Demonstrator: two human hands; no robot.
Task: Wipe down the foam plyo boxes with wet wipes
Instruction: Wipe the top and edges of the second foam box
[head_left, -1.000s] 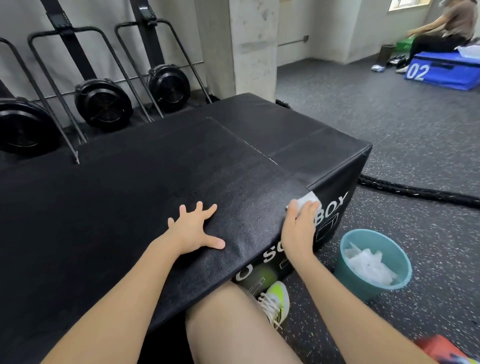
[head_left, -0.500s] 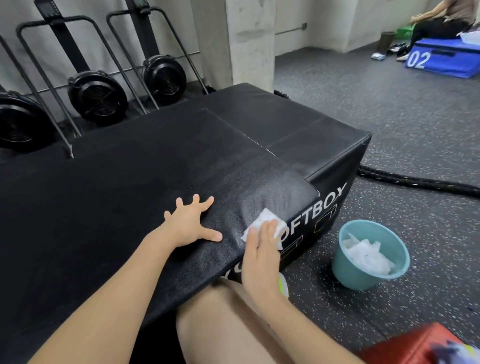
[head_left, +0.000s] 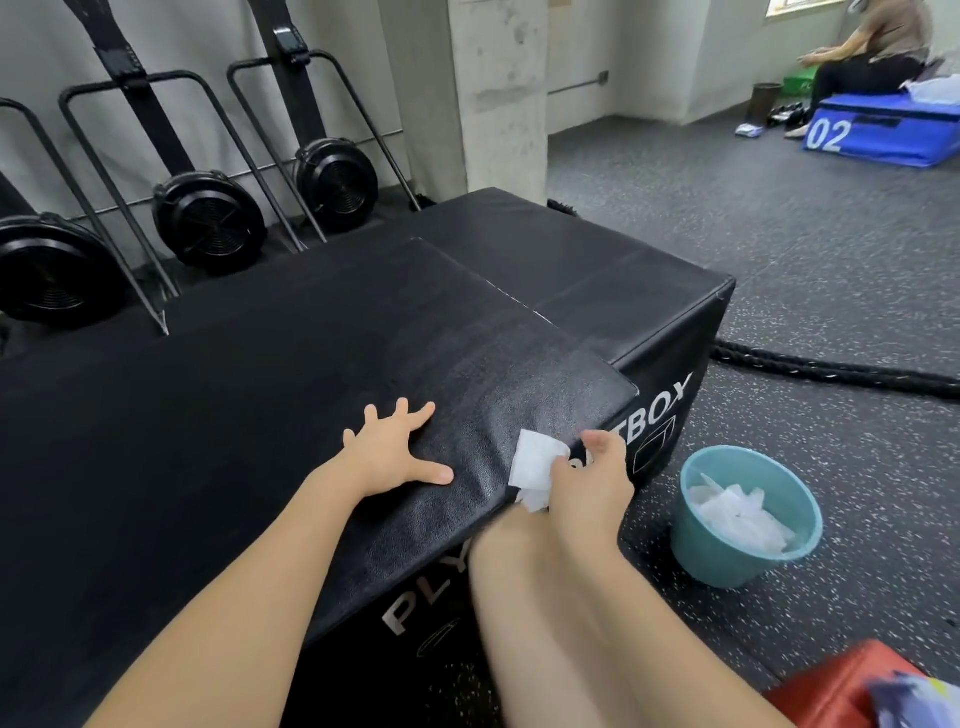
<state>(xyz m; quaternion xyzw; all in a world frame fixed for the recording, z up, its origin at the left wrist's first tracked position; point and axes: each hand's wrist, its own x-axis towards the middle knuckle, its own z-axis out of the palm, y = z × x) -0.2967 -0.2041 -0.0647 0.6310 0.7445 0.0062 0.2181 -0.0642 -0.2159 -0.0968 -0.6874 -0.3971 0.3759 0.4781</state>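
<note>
The big black foam plyo box (head_left: 322, 415) lies under both hands and looks soft, squashy and steady. The left hand (head_left: 395, 457) rests flat on its top with fingers spread, holding nothing. Just beside it, the right hand (head_left: 592, 483) has a tight grip on the small white wet wipe (head_left: 535, 462), thin and floppy, bunched at the box's near edge.

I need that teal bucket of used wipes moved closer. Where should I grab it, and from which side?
Grip the teal bucket by its rim, coming from above on the near-left side, nearest the right hand. It stands upright and open-topped on the floor, wipes sit low inside, so the rim edge is bare. The tapered wall would probably slip.
</note>
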